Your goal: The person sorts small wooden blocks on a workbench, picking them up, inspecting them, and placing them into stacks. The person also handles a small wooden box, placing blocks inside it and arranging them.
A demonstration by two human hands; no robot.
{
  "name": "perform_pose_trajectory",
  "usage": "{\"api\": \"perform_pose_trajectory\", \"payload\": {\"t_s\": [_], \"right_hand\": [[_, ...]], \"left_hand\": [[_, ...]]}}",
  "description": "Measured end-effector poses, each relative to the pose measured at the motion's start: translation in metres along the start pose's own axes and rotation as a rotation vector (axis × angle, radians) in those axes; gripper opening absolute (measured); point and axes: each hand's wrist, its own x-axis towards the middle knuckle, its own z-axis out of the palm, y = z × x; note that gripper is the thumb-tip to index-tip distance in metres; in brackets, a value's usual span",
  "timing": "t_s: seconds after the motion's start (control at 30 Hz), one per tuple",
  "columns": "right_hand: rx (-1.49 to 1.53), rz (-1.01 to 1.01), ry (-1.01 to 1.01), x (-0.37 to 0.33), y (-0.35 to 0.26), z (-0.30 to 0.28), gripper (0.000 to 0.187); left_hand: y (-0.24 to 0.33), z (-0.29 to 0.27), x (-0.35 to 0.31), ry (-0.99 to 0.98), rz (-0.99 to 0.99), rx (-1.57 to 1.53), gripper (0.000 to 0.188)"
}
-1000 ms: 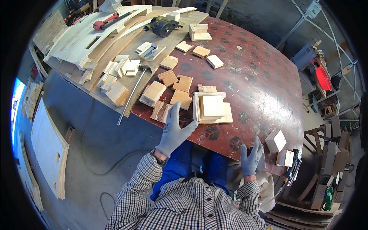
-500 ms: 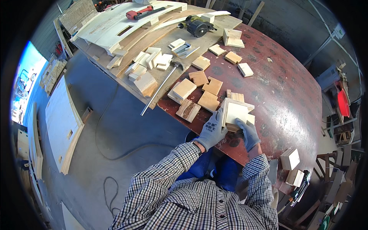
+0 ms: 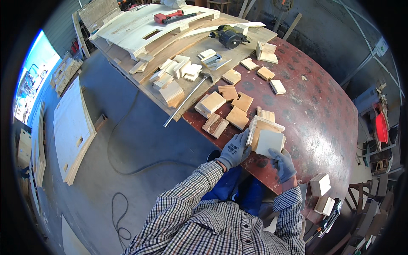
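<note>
At the near edge of the red-brown table, my gloved left hand (image 3: 235, 149) grips the left side of a small light wooden box-like piece (image 3: 253, 127) with raised edges. My gloved right hand (image 3: 282, 165) pinches the lower right corner of a square flat wood block (image 3: 269, 142), its face in shade. That block is tilted up in front of the box-like piece; whether the two touch I cannot tell. Just beyond stands a small wood block (image 3: 265, 114). To the left lie notched blocks (image 3: 242, 102) and a block with a dark streaked face (image 3: 215, 126).
A hammer (image 3: 187, 101) lies along the edge of the plywood-topped bench. Farther off are a black power tool (image 3: 229, 37), a red nail gun (image 3: 170, 17) and large cut panels (image 3: 127, 34). Two blocks (image 3: 320, 184) sit at the right. A cable (image 3: 127, 172) trails over the floor.
My right hand has shifted down and right, tilting the square block up out of its flatter position on the box-like piece. My left hand keeps its grip. The whole view has shifted slightly.
</note>
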Motion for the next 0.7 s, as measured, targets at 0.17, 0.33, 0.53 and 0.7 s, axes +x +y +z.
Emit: {"api": "perform_pose_trajectory", "payload": {"t_s": [0.17,0.33,0.53,0.7], "right_hand": [[0.251,-0.034,0.369,0.018,0.011,-0.109,0.022],[0.349,0.109,0.517,0.038,0.007,-0.208,0.020],[-0.132,0.002,0.467,0.027,0.033,-0.266,0.048],[-1.127,0.016,1.100,0.037,0.019,-0.288,0.089]], "left_hand": [[0.001,0.003,0.000,0.053,-0.010,-0.022,0.071],[0.002,0.004,-0.001,0.117,-0.028,-0.021,0.065],[-0.002,0.006,-0.004,0.118,0.007,-0.143,0.053],[0.004,0.016,0.002,0.147,0.093,-0.179,0.043]]}}
